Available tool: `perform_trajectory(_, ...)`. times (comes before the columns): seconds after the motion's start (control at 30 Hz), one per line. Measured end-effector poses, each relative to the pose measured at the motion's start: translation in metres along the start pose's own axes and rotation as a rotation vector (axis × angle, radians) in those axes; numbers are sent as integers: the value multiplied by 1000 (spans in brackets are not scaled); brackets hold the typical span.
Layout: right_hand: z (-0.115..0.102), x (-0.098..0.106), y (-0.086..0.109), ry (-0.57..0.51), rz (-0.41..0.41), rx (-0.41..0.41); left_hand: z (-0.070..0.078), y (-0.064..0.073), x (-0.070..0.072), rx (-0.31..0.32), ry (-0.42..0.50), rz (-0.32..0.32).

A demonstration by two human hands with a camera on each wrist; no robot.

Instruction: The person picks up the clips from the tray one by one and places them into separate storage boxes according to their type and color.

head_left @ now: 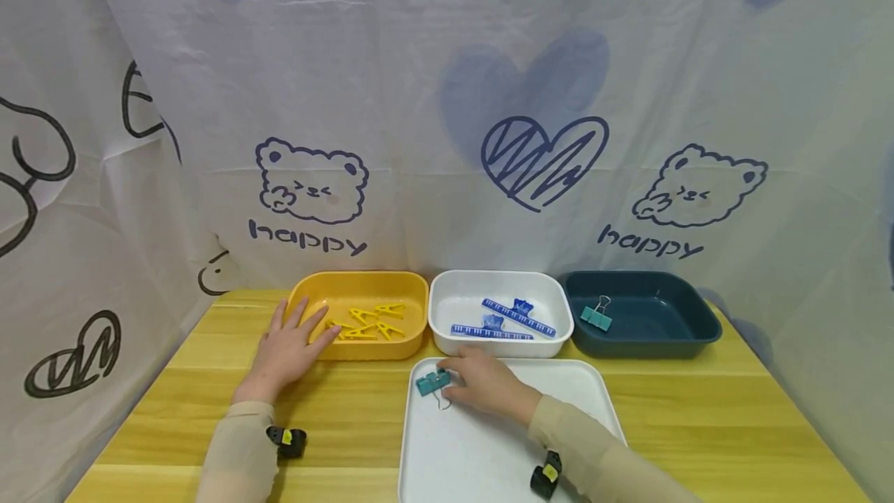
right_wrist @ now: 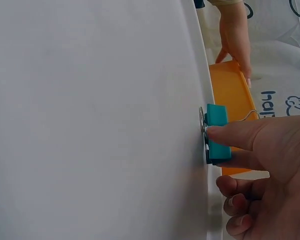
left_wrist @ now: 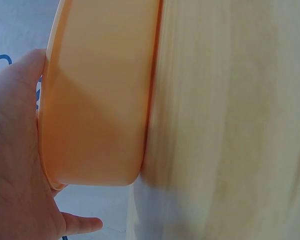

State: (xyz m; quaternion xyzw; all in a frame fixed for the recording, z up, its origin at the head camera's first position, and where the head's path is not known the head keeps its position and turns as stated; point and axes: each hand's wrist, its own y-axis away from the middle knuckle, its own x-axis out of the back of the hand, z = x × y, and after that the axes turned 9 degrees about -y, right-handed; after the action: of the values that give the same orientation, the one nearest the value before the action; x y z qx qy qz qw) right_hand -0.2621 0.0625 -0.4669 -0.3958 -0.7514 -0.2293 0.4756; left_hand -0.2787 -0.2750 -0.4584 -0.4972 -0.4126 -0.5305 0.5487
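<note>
A teal binder clip (head_left: 433, 383) is at the upper left corner of the white tray (head_left: 461, 456), its wire handles showing. My right hand (head_left: 489, 385) has thumb and finger pinching the binder clip (right_wrist: 218, 131), the other fingers curled below in the right wrist view. At the yellow bin (head_left: 412, 344), my left hand (head_left: 285, 352) rests over the left end with fingers spread across the rim. Several yellow clips (head_left: 361, 315) lie inside that bin, near those fingertips. From the left wrist, the bin's outer wall (left_wrist: 95, 110) hides part of the hand.
Right of the yellow bin stand a white bin (head_left: 447, 336) with two blue piano-key clips (head_left: 520, 317) and a dark blue bin (head_left: 649, 344) with another teal binder clip (head_left: 597, 315). A printed cloth (head_left: 419, 99) hangs behind the wooden table (head_left: 726, 418).
</note>
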Motion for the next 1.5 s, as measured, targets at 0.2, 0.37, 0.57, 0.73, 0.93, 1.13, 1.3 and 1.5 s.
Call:
perform_trajectory(0.2, -2, 1, 1, 23, 11, 14, 0, 0, 0, -3, -3, 2)
perform_trajectory(0.37, 0, 0, 2, 22, 14, 15, -1, -1, -1, -3, -3, 1)
perform_trajectory(0.57, 0, 0, 4, 13, 32, 9, -1, -1, -2, -1, -1, -1)
perform_trajectory(0.73, -1, -1, 4, 17, 47, 14, -1, 0, -1, -1, 4, -4)
perform_trajectory(0.93, -3, -1, 5, 28, 60, 20, -1, 0, -1, -2, 9, -4)
perform_trajectory(1.13, -6, 3, 10, 44, 69, 4, 0, 0, 0, -9, 7, 3)
perform_trajectory(1.3, -4, 5, 14, 51, 57, -26, -1, -1, 1, -8, -6, 4)
perform_trajectory(1.5, 0, 7, 18, 41, 50, -60, 1, 0, 0, -8, -7, -2)
